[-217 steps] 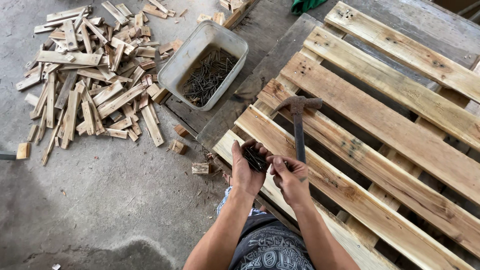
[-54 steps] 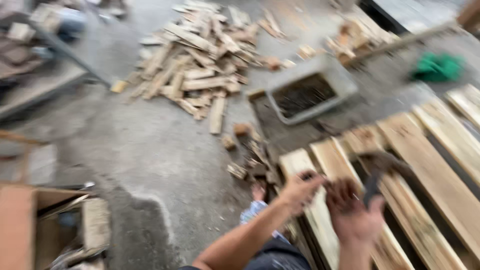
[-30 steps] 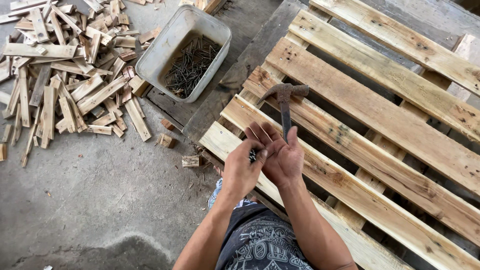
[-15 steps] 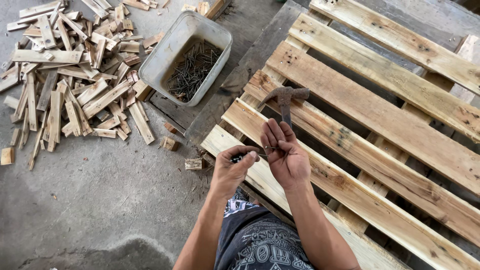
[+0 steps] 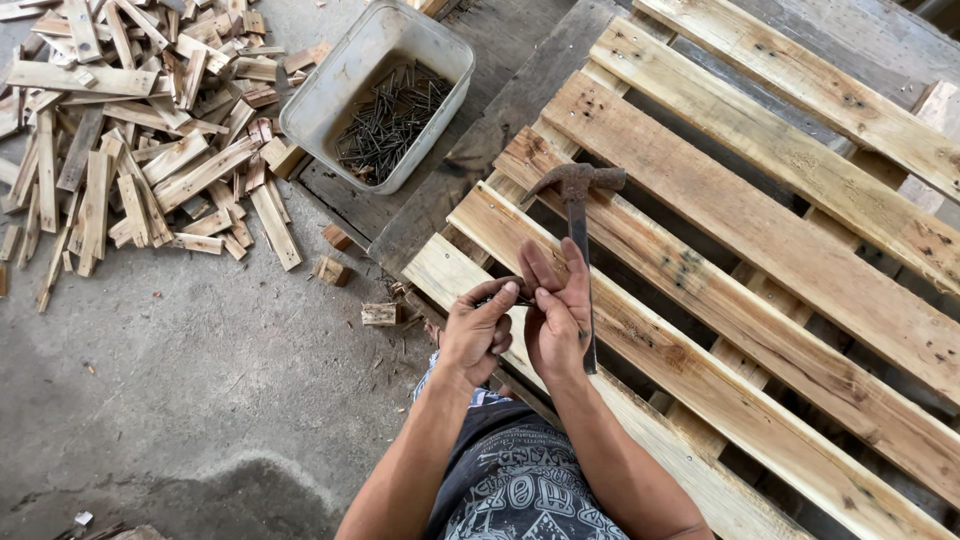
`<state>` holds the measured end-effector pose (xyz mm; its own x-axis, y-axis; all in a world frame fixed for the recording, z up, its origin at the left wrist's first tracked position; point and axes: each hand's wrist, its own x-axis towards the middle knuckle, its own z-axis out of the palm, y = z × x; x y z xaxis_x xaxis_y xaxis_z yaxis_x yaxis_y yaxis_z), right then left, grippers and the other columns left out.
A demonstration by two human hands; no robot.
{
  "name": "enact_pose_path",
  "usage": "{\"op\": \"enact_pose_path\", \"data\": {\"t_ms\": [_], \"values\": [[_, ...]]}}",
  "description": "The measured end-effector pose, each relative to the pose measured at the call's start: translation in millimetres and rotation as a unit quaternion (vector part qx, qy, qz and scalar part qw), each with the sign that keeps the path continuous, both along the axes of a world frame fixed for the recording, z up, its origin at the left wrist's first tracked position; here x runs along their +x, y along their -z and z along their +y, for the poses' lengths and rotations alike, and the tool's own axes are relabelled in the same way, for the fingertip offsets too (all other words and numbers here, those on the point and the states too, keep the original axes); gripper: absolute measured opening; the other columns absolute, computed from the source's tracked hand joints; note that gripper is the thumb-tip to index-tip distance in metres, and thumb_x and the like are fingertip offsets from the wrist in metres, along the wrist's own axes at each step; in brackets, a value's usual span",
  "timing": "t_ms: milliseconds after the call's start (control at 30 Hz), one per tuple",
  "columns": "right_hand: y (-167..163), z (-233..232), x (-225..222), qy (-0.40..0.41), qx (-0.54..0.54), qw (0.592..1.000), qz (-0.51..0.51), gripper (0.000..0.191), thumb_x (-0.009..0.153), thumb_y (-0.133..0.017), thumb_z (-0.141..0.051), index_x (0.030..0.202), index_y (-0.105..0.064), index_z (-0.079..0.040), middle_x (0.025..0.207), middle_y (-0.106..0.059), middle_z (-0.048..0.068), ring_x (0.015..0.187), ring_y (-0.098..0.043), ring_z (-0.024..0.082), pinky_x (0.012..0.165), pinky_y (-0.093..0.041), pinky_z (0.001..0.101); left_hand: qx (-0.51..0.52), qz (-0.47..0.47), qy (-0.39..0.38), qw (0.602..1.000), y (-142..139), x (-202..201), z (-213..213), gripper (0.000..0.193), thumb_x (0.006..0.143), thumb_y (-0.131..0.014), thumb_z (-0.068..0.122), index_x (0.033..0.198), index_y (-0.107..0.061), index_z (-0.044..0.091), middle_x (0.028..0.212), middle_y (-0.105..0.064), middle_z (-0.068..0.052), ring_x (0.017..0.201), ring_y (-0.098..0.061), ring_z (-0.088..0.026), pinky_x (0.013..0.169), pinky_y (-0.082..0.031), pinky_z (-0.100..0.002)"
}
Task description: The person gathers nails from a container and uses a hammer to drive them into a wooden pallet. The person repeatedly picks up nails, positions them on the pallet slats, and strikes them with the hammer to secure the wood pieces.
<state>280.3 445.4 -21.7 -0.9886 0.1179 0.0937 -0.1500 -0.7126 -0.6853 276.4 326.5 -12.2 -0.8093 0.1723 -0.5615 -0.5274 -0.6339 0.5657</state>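
— Wooden pallet [image 5: 760,215] under us, and we're picking out a nail: our left hand [image 5: 477,330] pinches a small dark bunch of nails [image 5: 497,300] at the fingertips, our right hand [image 5: 556,318] touching it, fingers straight and loose.

— Where's the hammer [image 5: 577,215]?

— Lying alone on the slats, just past our right fingers. Next, we'd say, one nail must be stood on a board and the handle grasped.

— Counts?

— One hammer, one tub of nails [image 5: 378,92], one heap of offcuts [image 5: 130,130], two hands.
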Motion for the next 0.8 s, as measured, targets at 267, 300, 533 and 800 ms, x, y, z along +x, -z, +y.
{"op": "enact_pose_path", "data": {"t_ms": [267, 300, 533, 800], "values": [[2.6, -13.8, 6.7, 0.095, 0.376, 0.919, 0.074, 0.058, 0.106, -0.031, 0.006, 0.161, -0.017, -0.005, 0.16, -0.043, 0.027, 0.153, -0.04, 0.034, 0.127, -0.034, 0.0424, 0.046, -0.041, -0.134, 0.989, 15.8, 9.5, 22.9, 0.022, 0.098, -0.07, 0.02, 0.113, -0.07, 0.004, 0.085, -0.07, 0.0, 0.049, -0.045, -0.004, 0.04, -0.037, -0.019], [1.2, -14.6, 8.8, 0.088, 0.428, 0.896, 0.082, 0.056, 0.106, -0.03, 0.004, 0.159, -0.016, -0.002, 0.16, -0.042, 0.029, 0.152, -0.04, 0.033, 0.125, -0.035, 0.0424, 0.031, -0.04, -0.14, 0.989, 17.3, 8.8, 21.7, 0.022, 0.098, -0.07, 0.019, 0.114, -0.07, 0.003, 0.084, -0.07, -0.001, 0.051, -0.049, -0.005, 0.042, -0.04, -0.019], [-1.2, -7.1, 15.4, -0.001, 0.497, 0.859, -0.118, 0.021, 0.103, -0.059, -0.016, 0.117, -0.05, -0.002, 0.095, -0.063, 0.009, 0.078, -0.063, 0.015, 0.068, -0.055, 0.0287, -0.015, 0.018, -0.159, 0.987, 10.4, 4.8, 16.5, 0.024, 0.096, -0.073, 0.02, 0.114, -0.072, 0.003, 0.079, -0.07, -0.003, 0.05, -0.053, -0.006, 0.041, -0.042, -0.02], [13.6, 4.8, 11.0, 0.053, 0.444, 0.893, -0.048, 0.017, 0.1, -0.067, -0.005, 0.111, -0.055, -0.002, 0.095, -0.063, 0.007, 0.082, -0.062, 0.013, 0.07, -0.055, 0.0241, 0.032, -0.041, -0.132, 0.99, 3.2, 1.7, 13.4, 0.024, 0.097, -0.068, 0.02, 0.118, -0.073, 0.01, 0.08, -0.07, 0.0, 0.056, -0.054, -0.006, 0.044, -0.04, -0.02]]}}
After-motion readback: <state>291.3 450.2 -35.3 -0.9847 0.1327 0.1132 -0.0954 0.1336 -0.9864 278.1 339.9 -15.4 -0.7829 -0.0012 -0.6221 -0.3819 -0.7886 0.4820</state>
